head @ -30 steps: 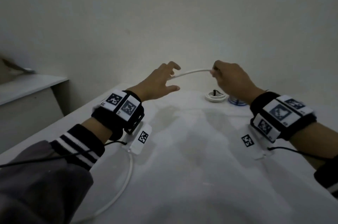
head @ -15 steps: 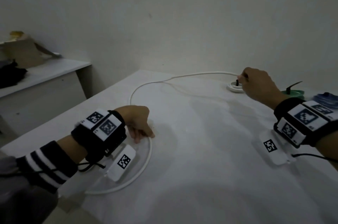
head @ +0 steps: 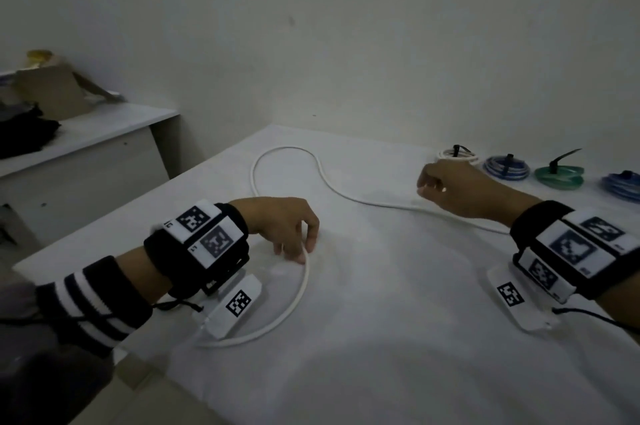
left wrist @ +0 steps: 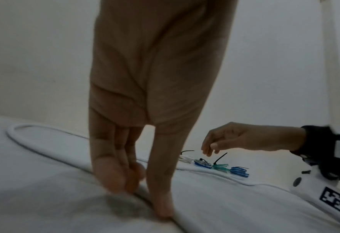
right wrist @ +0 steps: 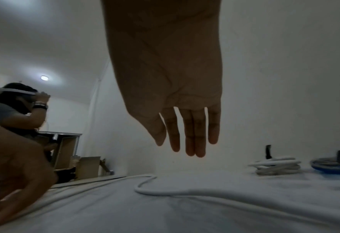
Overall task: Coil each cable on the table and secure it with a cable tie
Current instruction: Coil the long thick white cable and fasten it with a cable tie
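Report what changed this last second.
The right hand let go of the white cable and hovers open above it. The cable, earlier stretched in the air between both hands, now lies curved on the table, where the left hand came down and pinches it. The tied coils stayed put.

Left of the work area: a white side desk (head: 104, 126) against the wall (head: 346, 26), carrying a cardboard box (head: 52, 92) and a dark cloth (head: 24, 133). Background: a second person (right wrist: 9, 113), one arm raised to a white headband (right wrist: 11, 91); a lit ceiling light (right wrist: 44, 77); cartons (right wrist: 89, 167) on the floor.
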